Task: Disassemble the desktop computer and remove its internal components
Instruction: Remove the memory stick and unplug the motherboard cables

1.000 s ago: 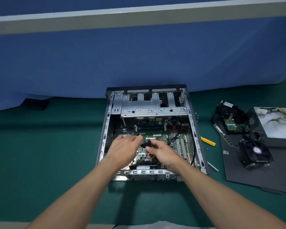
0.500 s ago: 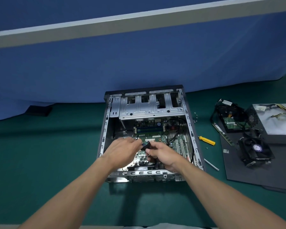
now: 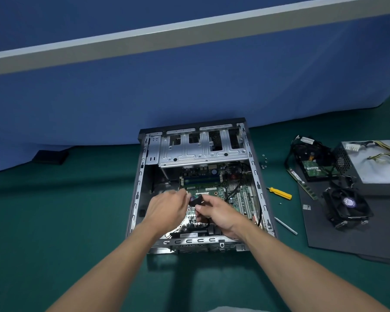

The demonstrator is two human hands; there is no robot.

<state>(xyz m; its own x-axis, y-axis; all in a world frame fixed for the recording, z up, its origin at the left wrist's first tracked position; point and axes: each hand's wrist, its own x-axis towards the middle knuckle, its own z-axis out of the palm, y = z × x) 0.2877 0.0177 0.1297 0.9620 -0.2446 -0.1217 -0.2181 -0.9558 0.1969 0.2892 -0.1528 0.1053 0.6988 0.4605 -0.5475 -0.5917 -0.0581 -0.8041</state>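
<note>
The open desktop case [image 3: 140,176] lies flat on the green table, with its green motherboard [image 3: 214,188] exposed under a silver drive cage [image 3: 200,152]. Both my hands are inside the case above the board. My left hand [image 3: 167,210] and my right hand [image 3: 216,212] meet at a small black connector [image 3: 195,200], each pinching one side of it. A black cable [image 3: 231,192] runs from there toward the right side of the case. What lies under my hands is hidden.
Right of the case lie a yellow-handled screwdriver [image 3: 279,192], a metal rod [image 3: 286,225] and loose screws [image 3: 264,162]. On a dark mat [image 3: 347,239] sit a cooler fan [image 3: 346,204], a hard drive [image 3: 313,163], a RAM stick [image 3: 302,183] and a grey power supply [image 3: 374,165]. A blue partition stands behind.
The view has tilted, so the case sits a little higher and more to the left in the frame. My hands stay together on the black connector, barely shifted.
</note>
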